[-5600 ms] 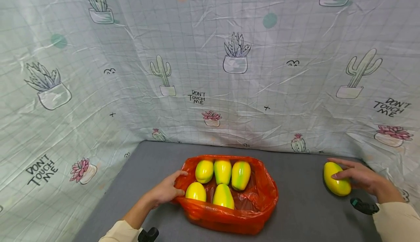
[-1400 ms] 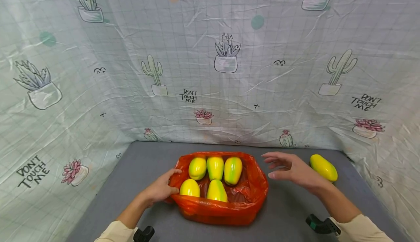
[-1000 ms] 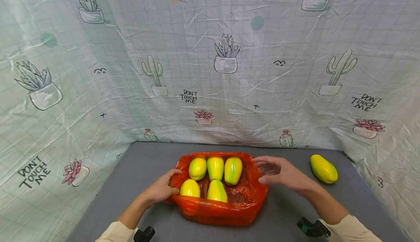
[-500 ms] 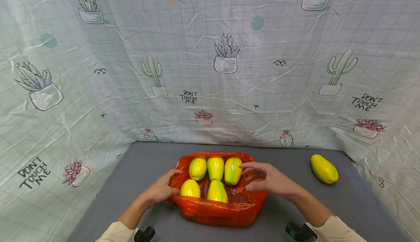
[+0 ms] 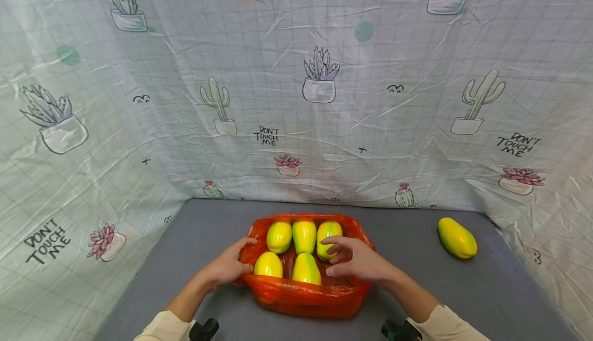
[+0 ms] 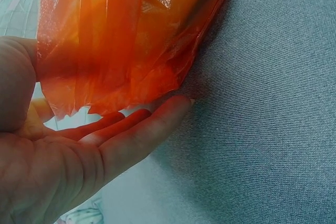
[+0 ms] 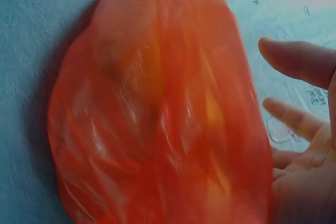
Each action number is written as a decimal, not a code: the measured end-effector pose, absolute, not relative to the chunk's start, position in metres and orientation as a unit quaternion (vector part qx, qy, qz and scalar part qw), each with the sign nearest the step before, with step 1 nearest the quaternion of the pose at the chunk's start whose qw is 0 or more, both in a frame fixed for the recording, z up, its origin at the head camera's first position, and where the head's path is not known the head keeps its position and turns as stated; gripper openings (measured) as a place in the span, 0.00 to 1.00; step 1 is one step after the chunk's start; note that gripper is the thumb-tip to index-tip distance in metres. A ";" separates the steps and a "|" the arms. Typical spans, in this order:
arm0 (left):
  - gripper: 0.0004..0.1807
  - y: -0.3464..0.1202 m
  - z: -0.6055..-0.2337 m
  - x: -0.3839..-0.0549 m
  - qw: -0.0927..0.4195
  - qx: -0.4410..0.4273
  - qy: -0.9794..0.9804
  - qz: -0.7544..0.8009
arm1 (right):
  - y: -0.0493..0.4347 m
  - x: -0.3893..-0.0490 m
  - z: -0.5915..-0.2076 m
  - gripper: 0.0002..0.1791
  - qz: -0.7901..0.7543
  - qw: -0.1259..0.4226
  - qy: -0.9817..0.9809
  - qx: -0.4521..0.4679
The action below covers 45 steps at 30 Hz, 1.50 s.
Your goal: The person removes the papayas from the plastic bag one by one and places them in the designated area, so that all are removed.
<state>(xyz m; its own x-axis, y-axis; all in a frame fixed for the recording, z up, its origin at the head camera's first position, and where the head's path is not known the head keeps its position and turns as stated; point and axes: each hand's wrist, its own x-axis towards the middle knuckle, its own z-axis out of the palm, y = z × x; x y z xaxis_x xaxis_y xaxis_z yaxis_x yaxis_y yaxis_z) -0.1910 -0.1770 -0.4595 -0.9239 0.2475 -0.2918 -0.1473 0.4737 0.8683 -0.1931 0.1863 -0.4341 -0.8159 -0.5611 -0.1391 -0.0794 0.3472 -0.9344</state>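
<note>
An orange-red plastic bag [image 5: 308, 305] stands open on the table with several glossy yellow-green mangoes [image 5: 304, 235] inside. My left hand [image 5: 227, 266] holds its left end, thumb and index finger over the rim; in the left wrist view the thumb passes behind the plastic [image 6: 115, 40] while other fingers extend beneath it. My right hand [image 5: 359, 261] hangs over the bag's right side, fingers apart and slightly bent. Its fingertips overlap the back-right mango [image 5: 327, 230] in the head view. In the right wrist view, thumb and fingers are spread beyond the plastic.
One loose mango [image 5: 457, 237] lies on the grey tabletop [image 5: 417, 284] at the far right. A cactus-print cloth [image 5: 296, 125] rises along the back and both sides. A black device sits on each wrist.
My right hand has let go of the loose mango at the far right and moved left over the bag. My left hand stays at the bag's left end; the head view has shifted slightly.
</note>
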 end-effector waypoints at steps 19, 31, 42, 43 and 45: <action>0.38 -0.178 -0.464 -0.191 0.198 0.033 0.830 0.521 | 0.155 -0.186 -0.458 0.43 -0.489 0.231 0.825 -0.164; 0.36 -0.178 -0.464 -0.189 0.194 0.029 0.838 0.510 | 0.136 -0.181 -0.474 0.45 -0.479 0.218 0.842 -0.115; 0.37 -0.177 -0.465 -0.190 0.182 0.031 0.849 0.494 | 0.125 -0.180 -0.478 0.48 -0.519 0.220 0.823 -0.075; 0.37 -0.177 -0.465 -0.190 0.181 0.031 0.849 0.495 | 0.124 -0.180 -0.478 0.48 -0.518 0.216 0.825 -0.071; 0.37 -0.177 -0.466 -0.190 0.180 0.028 0.848 0.497 | 0.121 -0.180 -0.479 0.49 -0.506 0.206 0.835 -0.066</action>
<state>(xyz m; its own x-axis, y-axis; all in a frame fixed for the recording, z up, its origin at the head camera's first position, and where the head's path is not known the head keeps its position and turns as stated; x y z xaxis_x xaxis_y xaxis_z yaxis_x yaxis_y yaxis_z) -0.1899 -0.1774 -0.4657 -0.9339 0.2265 -0.2765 -0.1307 0.5035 0.8541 -0.1797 0.1214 -0.4787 -0.9066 -0.3187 -0.2766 0.0980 0.4785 -0.8726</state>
